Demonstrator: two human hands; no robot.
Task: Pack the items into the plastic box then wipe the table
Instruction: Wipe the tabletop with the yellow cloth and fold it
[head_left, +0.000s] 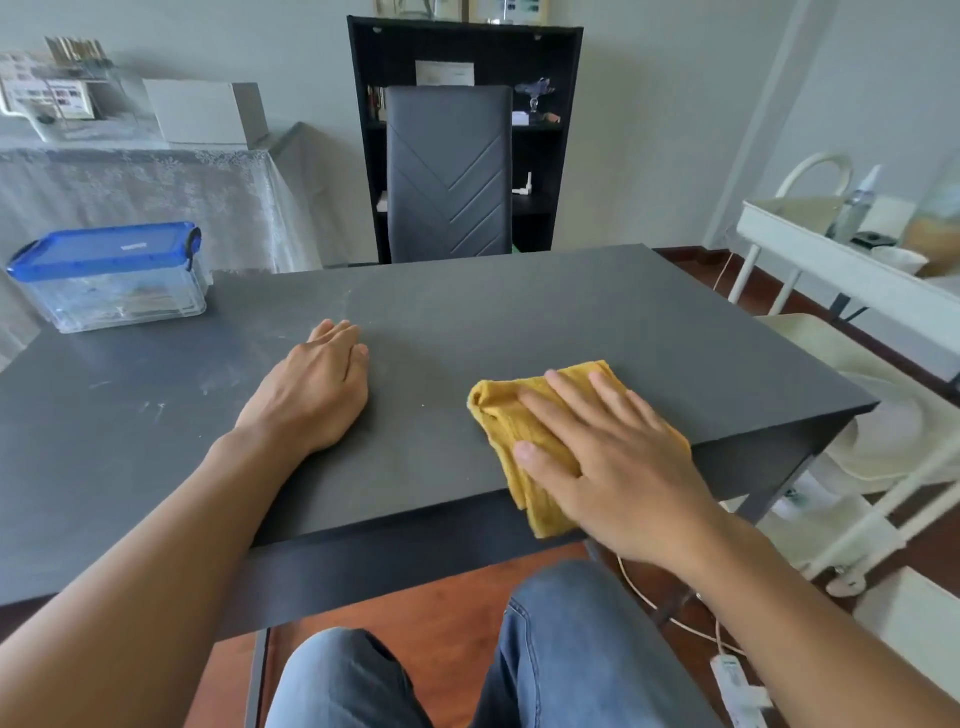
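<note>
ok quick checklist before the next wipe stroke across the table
1. Box packed and shut: the plastic box has its blue lid on, far left of the table. Ok.
2. Cloth under control: the right hand lies flat on the yellow cloth. Ok.
3. Cloth fully on the table: one end hangs over the near edge. Not ok.
4. Left hand out of the path: it rests flat on the table, left of the cloth. Not ok for a leftward stroke.
5. Marks left to wipe: pale smudges show on the left part. Not ok.
6. Cloth damp: cannot tell.
</note>
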